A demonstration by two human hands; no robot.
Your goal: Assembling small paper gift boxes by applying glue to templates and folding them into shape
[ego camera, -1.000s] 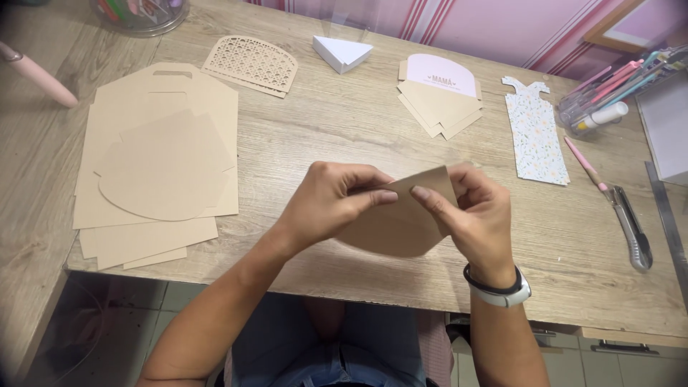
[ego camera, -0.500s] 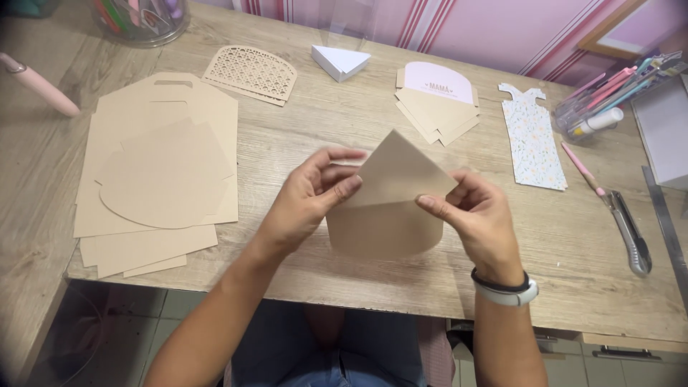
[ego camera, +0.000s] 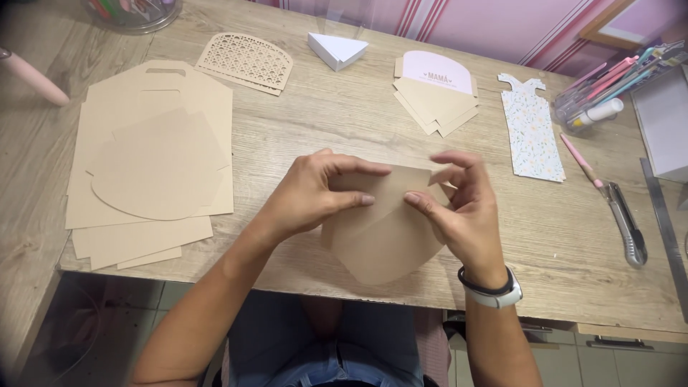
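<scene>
The kraft card piece [ego camera: 383,229] lies near the table's [ego camera: 344,122] front edge, pinched by the left hand [ego camera: 312,193] and right hand [ego camera: 462,208], fingers closed on its folded top flap; firm, even pressing along the crease would probably keep it straight

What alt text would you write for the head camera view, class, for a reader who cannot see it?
Two bare hands, the left hand and the right hand, press a folded tan card piece with a rounded lower edge on a wooden table. A stack of tan card cutouts lies to the left; a floral dress-shaped cutout and a craft knife lie to the right.
</scene>
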